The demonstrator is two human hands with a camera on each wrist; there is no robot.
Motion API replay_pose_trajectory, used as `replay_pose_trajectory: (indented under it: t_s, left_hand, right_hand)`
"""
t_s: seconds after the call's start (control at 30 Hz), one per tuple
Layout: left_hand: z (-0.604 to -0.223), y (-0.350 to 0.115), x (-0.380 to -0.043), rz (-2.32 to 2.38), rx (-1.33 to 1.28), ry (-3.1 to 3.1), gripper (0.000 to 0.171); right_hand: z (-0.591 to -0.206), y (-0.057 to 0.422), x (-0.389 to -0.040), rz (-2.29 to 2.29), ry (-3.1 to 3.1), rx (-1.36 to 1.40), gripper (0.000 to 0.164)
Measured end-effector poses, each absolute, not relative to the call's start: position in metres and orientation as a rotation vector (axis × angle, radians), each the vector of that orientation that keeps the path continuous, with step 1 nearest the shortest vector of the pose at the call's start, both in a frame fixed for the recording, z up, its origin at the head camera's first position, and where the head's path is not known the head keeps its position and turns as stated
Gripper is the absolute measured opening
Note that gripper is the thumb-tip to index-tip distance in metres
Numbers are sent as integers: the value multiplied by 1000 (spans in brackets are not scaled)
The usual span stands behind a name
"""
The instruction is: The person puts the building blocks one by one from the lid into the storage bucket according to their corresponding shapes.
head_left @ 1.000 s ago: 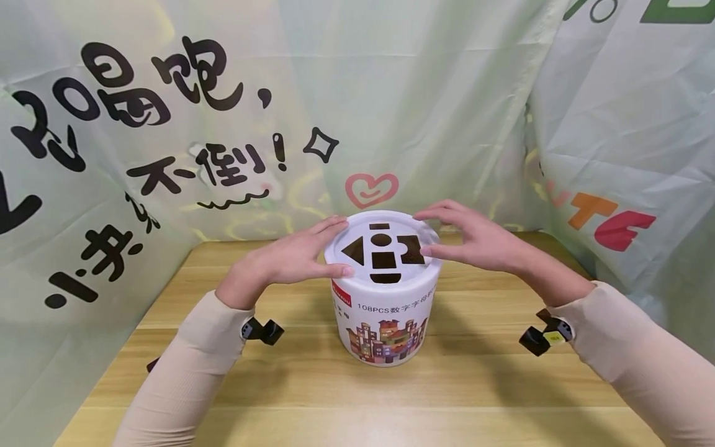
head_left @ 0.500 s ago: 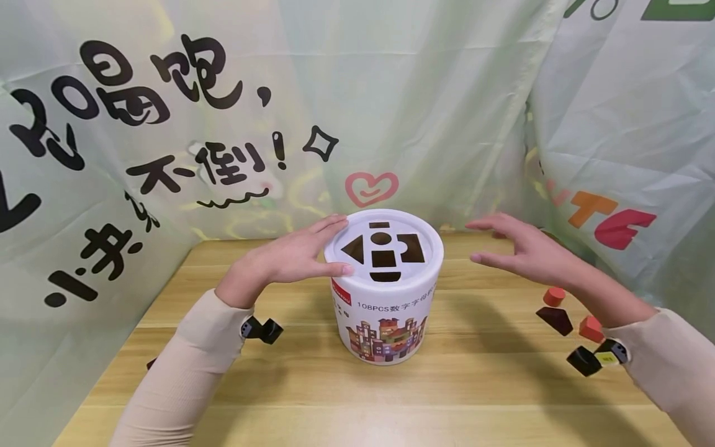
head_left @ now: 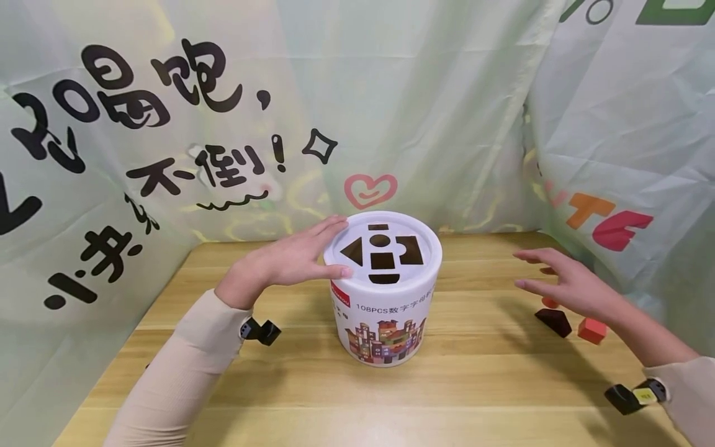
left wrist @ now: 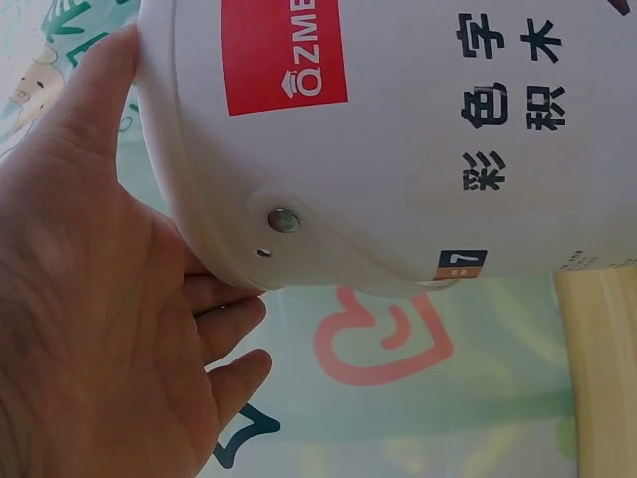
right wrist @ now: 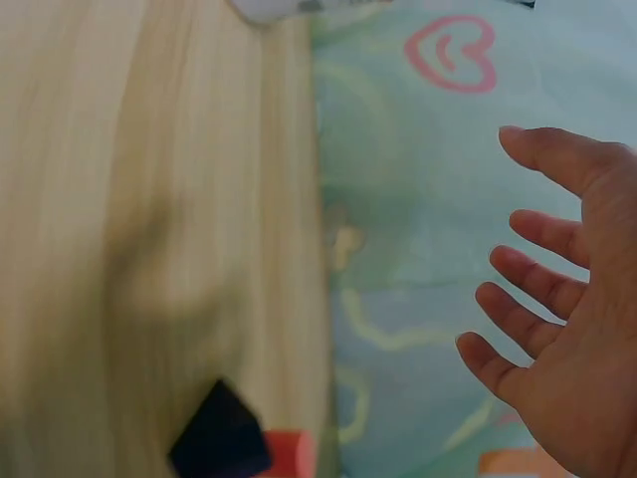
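Apparently for stability, left hand (head_left: pixel 287 256) clasps shape-sorter bucket (head_left: pixel 384 310); right hand (head_left: pixel 566 284), fingers spread, empty, hovers near table's (head_left: pixel 475 385) right-edge blocks (head_left: pixel 592 330).

Both arms (head_left: pixel 181 363) extend forward, left fingers (left wrist: pixel 242 380) and right fingers (right wrist: pixel 537 279) loosely spread.

A curtained-off tabletop workspace; the room behind is hidden from me.
Pale printed cloth (head_left: pixel 436 118) hangs along the back and both sides, black lettering (head_left: pixel 153 167) upper left, a pink heart (head_left: pixel 370 190) mid-frame, round a wood-grain table (head_left: pixel 475 385) filling the lower frame.
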State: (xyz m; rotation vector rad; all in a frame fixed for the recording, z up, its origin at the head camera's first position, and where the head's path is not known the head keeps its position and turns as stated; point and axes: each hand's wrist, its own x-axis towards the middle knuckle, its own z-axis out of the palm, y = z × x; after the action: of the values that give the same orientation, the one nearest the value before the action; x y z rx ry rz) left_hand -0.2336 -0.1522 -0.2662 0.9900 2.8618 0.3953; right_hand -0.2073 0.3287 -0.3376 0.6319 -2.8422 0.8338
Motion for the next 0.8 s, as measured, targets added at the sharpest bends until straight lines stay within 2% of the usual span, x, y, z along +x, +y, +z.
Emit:
replay_pose_trajectory:
  t_s: [0.5, 0.8]
  left_hand:
    - [-265, -152, -233, 375, 958, 2859, 102]
    - [-265, -152, -232, 391, 973, 2863, 102]
  right_hand:
    - [-390, 388, -215, 716, -2807, 537, 58]
    - [-404, 405, -226, 725, -2902, 442, 59]
